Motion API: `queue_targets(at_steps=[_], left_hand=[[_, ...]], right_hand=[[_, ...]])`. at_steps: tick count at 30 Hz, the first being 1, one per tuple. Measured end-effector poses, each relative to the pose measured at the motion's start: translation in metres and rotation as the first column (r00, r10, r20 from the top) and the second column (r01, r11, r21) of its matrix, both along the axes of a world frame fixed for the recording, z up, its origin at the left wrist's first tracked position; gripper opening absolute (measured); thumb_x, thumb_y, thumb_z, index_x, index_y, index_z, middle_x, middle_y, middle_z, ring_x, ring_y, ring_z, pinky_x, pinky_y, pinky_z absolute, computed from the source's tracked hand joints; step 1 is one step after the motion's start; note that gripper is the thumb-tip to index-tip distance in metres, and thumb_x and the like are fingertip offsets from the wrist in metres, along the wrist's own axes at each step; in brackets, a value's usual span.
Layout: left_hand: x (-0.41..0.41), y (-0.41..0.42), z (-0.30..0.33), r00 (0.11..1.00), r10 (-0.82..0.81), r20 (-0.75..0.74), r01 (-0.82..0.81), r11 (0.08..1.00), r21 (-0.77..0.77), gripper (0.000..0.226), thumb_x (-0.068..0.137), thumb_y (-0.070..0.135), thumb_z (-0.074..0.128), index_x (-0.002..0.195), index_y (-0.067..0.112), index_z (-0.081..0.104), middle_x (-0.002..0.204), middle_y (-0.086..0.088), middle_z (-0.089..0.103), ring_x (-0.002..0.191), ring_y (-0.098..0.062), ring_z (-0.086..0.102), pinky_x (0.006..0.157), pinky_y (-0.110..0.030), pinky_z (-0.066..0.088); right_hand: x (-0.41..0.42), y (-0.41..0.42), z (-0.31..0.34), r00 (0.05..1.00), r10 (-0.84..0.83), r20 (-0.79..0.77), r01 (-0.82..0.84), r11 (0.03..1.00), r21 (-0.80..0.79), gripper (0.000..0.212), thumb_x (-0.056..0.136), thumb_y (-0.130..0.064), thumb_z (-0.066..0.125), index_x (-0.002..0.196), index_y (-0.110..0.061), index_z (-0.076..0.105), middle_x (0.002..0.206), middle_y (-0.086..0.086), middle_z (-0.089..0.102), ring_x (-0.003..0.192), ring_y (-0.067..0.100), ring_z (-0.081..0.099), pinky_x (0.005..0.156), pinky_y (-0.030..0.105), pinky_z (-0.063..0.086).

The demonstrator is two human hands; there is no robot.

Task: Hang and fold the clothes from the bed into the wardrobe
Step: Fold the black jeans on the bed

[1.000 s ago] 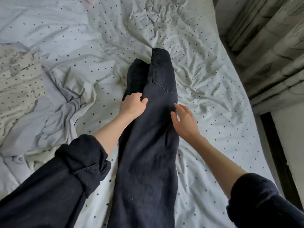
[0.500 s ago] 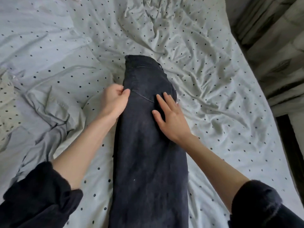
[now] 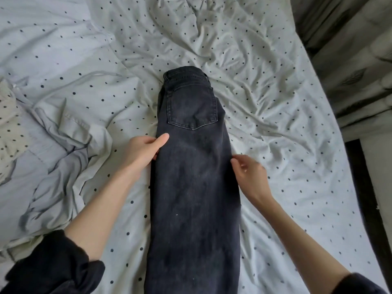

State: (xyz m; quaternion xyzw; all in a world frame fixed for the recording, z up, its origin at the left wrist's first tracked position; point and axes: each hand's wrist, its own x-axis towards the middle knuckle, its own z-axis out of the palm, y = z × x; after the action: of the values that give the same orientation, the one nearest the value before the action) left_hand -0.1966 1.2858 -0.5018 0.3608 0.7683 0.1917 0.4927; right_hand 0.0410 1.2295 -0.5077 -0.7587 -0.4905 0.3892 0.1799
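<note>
At the bed's [image 3: 265, 107] left edge lies a cream dotted cloth [image 3: 8, 132], and just right of it a crumpled grey shirt [image 3: 55, 166], bunched in folds and lying partly under the left forearm. The dotted sheet [image 3: 95, 60] covers the rest of the bed, creased most toward the far end. None of this lies on the jeans [image 3: 195, 187], which run down the middle of the bed, folded leg on leg, waistband at the far end and a back pocket [image 3: 192, 107] facing up; the legs run off the near edge of the view.

The left hand [image 3: 142, 151] grips the jeans' left edge just below the pocket: thumb flat on top of the denim, fingers curled under the edge, so the grip is pinching the cloth. The right hand [image 3: 250, 172] sits at the jeans' right edge, slightly nearer than the left; its fingers are loosely bent and blurred, its fingertips touching or almost touching the edge, and whether this grip has hold of the denim cannot be told. Beyond the bed's right edge hang grey curtains [image 3: 350, 60]
</note>
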Motion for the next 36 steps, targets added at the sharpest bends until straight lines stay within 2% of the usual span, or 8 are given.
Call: queue_targets(at_steps=[5, 8, 11, 16, 26, 30, 33, 36], left_hand=[[0.005, -0.038, 0.014, 0.998, -0.063, 0.029, 0.063, 0.998, -0.005, 0.035, 0.085, 0.036, 0.066, 0.069, 0.006, 0.058, 0.071, -0.005, 0.056, 0.064, -0.014, 0.051, 0.059, -0.024, 0.036], [0.004, -0.053, 0.011, 1.0, -0.016, -0.01, 0.016, 0.998, 0.058, 0.033, 0.086, 0.023, 0.066, 0.07, -0.002, 0.054, 0.066, -0.008, 0.045, 0.06, -0.015, 0.043, 0.05, -0.024, 0.028], [0.005, -0.06, 0.001, 0.999, 0.037, -0.037, -0.031, 0.99, 0.138, 0.022, 0.084, 0.019, 0.069, 0.074, 0.003, 0.056, 0.067, -0.008, 0.05, 0.068, -0.02, 0.046, 0.059, -0.029, 0.035], [0.009, -0.137, -0.001, 0.994, -0.033, -0.103, 0.052, 0.981, 0.185, 0.039, 0.067, 0.04, 0.076, 0.088, 0.018, 0.052, 0.084, -0.008, 0.063, 0.08, -0.029, 0.062, 0.074, -0.045, 0.051], [0.002, -0.314, -0.006, 0.983, -0.037, -0.178, 0.077, 0.972, 0.223, 0.021, 0.089, 0.03, 0.062, 0.081, 0.011, 0.057, 0.072, 0.008, 0.056, 0.068, -0.01, 0.052, 0.062, -0.022, 0.035], [0.001, -0.37, -0.01, 0.997, -0.01, -0.072, 0.024, 0.982, 0.187, 0.024, 0.094, 0.029, 0.055, 0.075, 0.014, 0.055, 0.067, 0.006, 0.055, 0.063, -0.009, 0.049, 0.058, -0.019, 0.037], [-0.001, -0.42, -0.024, 0.999, -0.012, -0.047, 0.019, 0.989, 0.146, 0.038, 0.094, 0.03, 0.055, 0.066, 0.009, 0.04, 0.06, -0.003, 0.038, 0.057, -0.017, 0.035, 0.056, -0.031, 0.03], [0.002, -0.472, -0.038, 0.996, 0.005, -0.095, 0.001, 0.998, 0.069, 0.04, 0.095, 0.034, 0.051, 0.072, 0.001, 0.042, 0.065, -0.008, 0.046, 0.063, -0.021, 0.044, 0.058, -0.033, 0.035]], right_hand=[[0.007, -0.018, 0.009, 0.974, -0.114, -0.194, 0.067, 0.969, -0.236, 0.024, 0.088, -0.03, 0.064, 0.1, -0.009, 0.064, 0.079, -0.004, 0.061, 0.078, 0.013, 0.058, 0.065, 0.021, 0.042], [0.01, -0.022, 0.012, 0.988, -0.13, -0.084, 0.116, 0.982, -0.148, 0.019, 0.088, -0.026, 0.063, 0.092, -0.007, 0.064, 0.076, -0.003, 0.059, 0.08, 0.016, 0.056, 0.07, 0.025, 0.04], [0.005, -0.037, 0.014, 0.998, -0.057, 0.041, 0.061, 0.992, -0.11, 0.021, 0.094, -0.03, 0.053, 0.096, -0.01, 0.06, 0.085, -0.001, 0.058, 0.084, 0.018, 0.053, 0.072, 0.027, 0.037], [-0.004, -0.125, 0.012, 0.983, 0.037, 0.18, 0.001, 0.978, -0.209, 0.036, 0.093, -0.046, 0.047, 0.098, -0.013, 0.06, 0.094, 0.004, 0.066, 0.093, 0.027, 0.061, 0.078, 0.034, 0.047], [-0.019, -0.334, -0.029, 0.984, -0.156, 0.087, 0.174, 0.945, -0.276, 0.018, 0.091, -0.033, 0.057, 0.093, -0.015, 0.053, 0.098, 0.005, 0.063, 0.095, 0.025, 0.06, 0.079, 0.034, 0.046], [-0.012, -0.388, -0.034, 0.999, -0.011, 0.048, 0.028, 0.93, -0.367, 0.021, 0.092, -0.04, 0.056, 0.084, -0.02, 0.059, 0.095, 0.001, 0.063, 0.09, 0.021, 0.061, 0.078, 0.034, 0.049], [-0.011, -0.41, -0.04, 0.991, 0.124, 0.044, -0.101, 0.93, -0.354, 0.018, 0.091, -0.04, 0.056, 0.083, -0.024, 0.059, 0.098, -0.006, 0.05, 0.092, 0.018, 0.056, 0.08, 0.031, 0.045], [-0.007, -0.422, -0.044, 0.991, 0.134, 0.012, -0.126, 0.953, -0.277, 0.026, 0.092, -0.032, 0.055, 0.067, -0.024, 0.05, 0.09, -0.003, 0.049, 0.085, 0.02, 0.053, 0.067, 0.028, 0.039]])
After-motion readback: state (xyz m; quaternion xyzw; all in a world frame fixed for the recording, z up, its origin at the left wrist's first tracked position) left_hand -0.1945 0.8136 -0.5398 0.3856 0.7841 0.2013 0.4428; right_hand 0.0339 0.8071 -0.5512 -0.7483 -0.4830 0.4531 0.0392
